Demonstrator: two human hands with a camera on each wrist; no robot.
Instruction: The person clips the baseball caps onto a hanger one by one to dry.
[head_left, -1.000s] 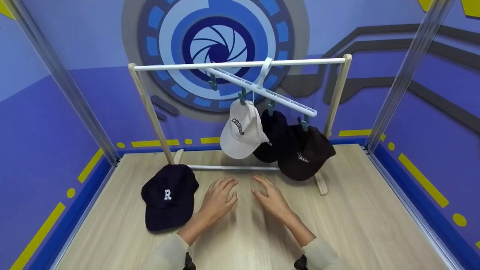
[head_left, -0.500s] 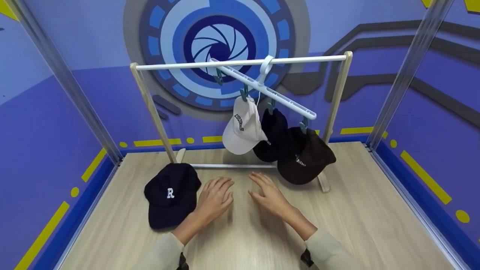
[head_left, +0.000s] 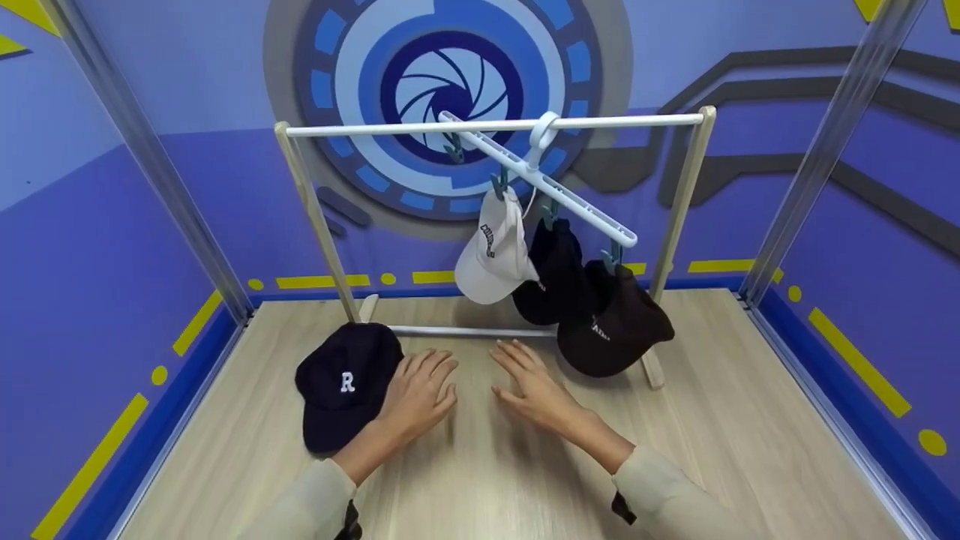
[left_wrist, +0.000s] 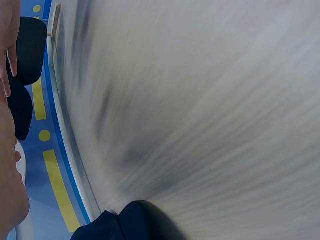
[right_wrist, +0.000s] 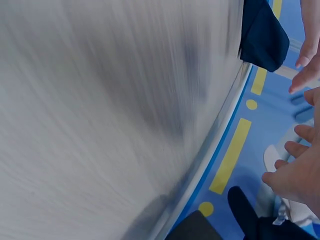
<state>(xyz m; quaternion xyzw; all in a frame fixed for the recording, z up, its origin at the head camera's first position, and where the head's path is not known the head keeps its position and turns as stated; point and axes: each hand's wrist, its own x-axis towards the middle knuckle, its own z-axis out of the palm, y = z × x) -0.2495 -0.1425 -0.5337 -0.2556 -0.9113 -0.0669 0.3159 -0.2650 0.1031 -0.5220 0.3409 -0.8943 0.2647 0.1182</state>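
My left hand [head_left: 418,394] is held over the table with fingers loosely extended, and its back overlaps the right edge of a navy baseball cap [head_left: 352,375] with a white R. Facing it, my right hand [head_left: 534,390] holds nothing, its fingers apart and relaxed. Behind the hands, a white clip hanger [head_left: 536,178] hooks over the rack's top bar. Green clips hold a white cap [head_left: 495,251], a black cap [head_left: 551,281] and a dark brown cap [head_left: 619,326] from it; the clip [head_left: 454,148] at the far left end bears nothing. In the right wrist view, the right hand [right_wrist: 300,165] has spread fingers.
The wood-and-white rack [head_left: 397,129] stands at the back of the wooden table [head_left: 750,435]. Its right foot [head_left: 653,369] reaches forward beneath the brown cap. Blue printed walls [head_left: 180,202] with metal corner posts [head_left: 810,142] enclose the back and both sides.
My left hand has shifted left toward the navy cap, widening the gap between the hands. The hanger has swivelled slightly with its caps. The head view has shifted a little.
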